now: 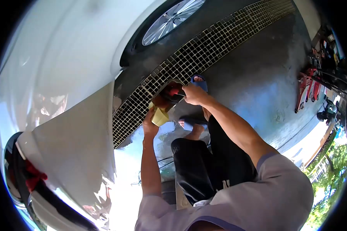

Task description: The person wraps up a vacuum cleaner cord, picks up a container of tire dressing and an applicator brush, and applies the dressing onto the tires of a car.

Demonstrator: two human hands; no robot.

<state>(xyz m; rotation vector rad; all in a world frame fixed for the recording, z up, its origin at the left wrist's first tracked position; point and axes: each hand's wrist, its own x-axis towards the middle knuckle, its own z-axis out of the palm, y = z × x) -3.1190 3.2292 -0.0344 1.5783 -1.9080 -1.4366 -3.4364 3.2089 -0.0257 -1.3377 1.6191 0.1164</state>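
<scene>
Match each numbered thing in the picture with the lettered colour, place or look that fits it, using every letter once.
Things:
1. Pale yellow object
2. Trousers
3. Sandals
4. Floor grating

Colours, places and looks:
A. Black
B. A long, curving strip of squares
C. In the left hand
D. Blue

Right pairs: 1-C, 2-A, 3-D, 4-B

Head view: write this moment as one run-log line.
left hand: holding yellow object | right hand: at dark piece, grip unclear | grate: on floor | car: at left
</scene>
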